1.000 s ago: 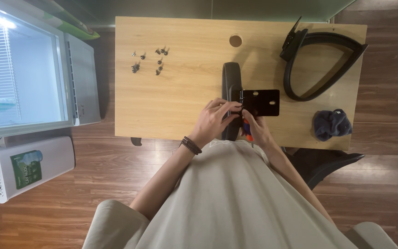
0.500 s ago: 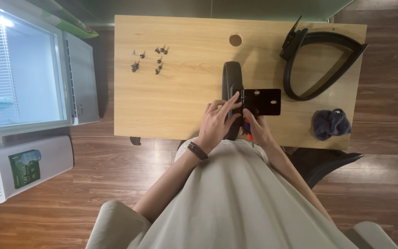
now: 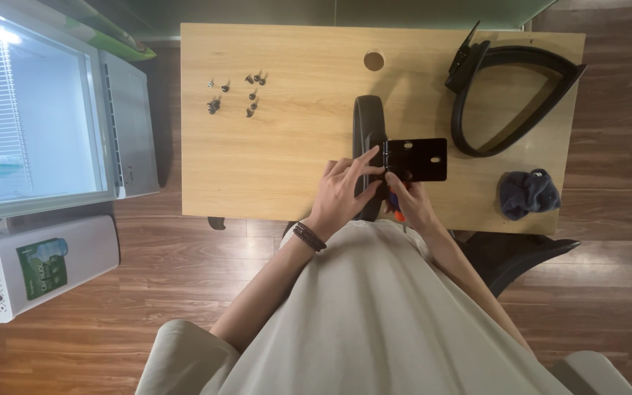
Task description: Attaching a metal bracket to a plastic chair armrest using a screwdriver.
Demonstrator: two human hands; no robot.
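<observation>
On the wooden table (image 3: 279, 146) lies a black armrest-like part (image 3: 369, 121) with a flat black metal plate (image 3: 418, 157) against its right side. My left hand (image 3: 345, 190), with a dark bead bracelet on the wrist, rests its fingertips on the plate's left edge where it meets the armrest. My right hand (image 3: 411, 205) is just below the plate and grips a screwdriver with a red-orange handle (image 3: 398, 211), its tip near the plate's lower left corner. Several small dark screws (image 3: 239, 91) lie loose at the table's far left.
A black curved chair frame part (image 3: 513, 95) lies at the table's far right, and a dark crumpled cloth (image 3: 528, 194) sits near the right front edge. A round cable hole (image 3: 374, 61) is at the back. White appliances (image 3: 45, 124) stand on the floor to the left.
My left hand has shifted up and right, from covering the armrest's lower end to touching the plate's left edge. The right hand stays in place with the screwdriver.
</observation>
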